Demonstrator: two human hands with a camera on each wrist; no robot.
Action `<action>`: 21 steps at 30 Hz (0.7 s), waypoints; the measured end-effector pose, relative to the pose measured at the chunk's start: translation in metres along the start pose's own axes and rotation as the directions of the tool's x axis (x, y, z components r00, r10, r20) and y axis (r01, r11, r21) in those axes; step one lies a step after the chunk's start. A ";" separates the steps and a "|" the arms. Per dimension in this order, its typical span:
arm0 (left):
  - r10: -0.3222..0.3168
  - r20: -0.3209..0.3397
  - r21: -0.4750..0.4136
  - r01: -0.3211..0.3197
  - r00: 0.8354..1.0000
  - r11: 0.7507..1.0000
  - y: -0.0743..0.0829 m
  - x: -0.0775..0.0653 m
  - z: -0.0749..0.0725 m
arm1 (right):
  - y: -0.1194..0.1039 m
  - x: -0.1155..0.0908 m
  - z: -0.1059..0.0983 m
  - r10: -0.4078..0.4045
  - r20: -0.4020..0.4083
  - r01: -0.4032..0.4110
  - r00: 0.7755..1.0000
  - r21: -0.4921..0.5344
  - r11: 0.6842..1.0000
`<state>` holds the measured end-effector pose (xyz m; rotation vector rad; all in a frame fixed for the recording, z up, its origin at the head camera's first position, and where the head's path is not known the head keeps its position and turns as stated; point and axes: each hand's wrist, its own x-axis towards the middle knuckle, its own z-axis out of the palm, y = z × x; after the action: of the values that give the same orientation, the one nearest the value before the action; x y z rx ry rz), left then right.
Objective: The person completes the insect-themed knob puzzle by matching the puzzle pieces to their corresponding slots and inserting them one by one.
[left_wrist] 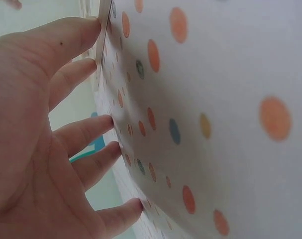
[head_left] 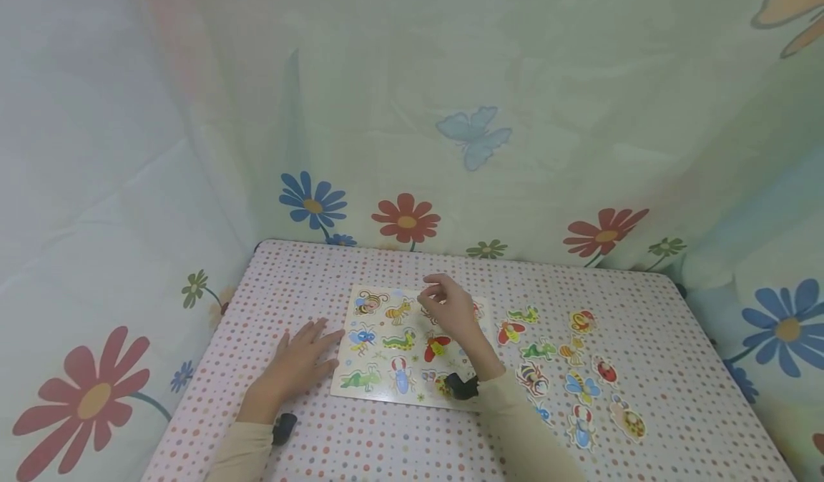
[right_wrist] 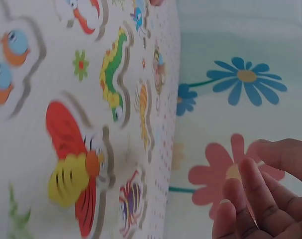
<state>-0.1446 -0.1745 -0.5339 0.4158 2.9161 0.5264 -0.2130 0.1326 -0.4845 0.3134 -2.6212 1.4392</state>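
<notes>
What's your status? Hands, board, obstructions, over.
Left fingers at left edge of puzzle board; right fingers raised, empty. Loose insect pieces right of board. Right forearm partly hides board.

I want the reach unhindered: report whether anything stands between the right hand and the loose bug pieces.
Nothing visible does: the loose bug pieces lie on the table, right of the puzzle board, above which the right hand hovers. The right sleeve only seems to overlap a blue piece in the head view.
</notes>
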 end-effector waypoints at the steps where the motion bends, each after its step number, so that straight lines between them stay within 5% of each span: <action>1: -0.001 0.003 0.000 0.001 1.000 1.000 0.001 0.000 0.000 | 0.002 -0.002 -0.004 0.003 -0.006 -0.003 1.000 -0.007 1.000; 21: -0.024 0.017 -0.014 0.024 1.000 1.000 0.004 0.000 -0.003 | 0.045 -0.046 -0.086 0.047 -0.110 -0.060 0.993 -0.118 0.991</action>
<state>-0.1438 -0.1721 -0.5300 0.3814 2.8960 0.5373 -0.1778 0.2343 -0.4850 0.1495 -2.6334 1.2677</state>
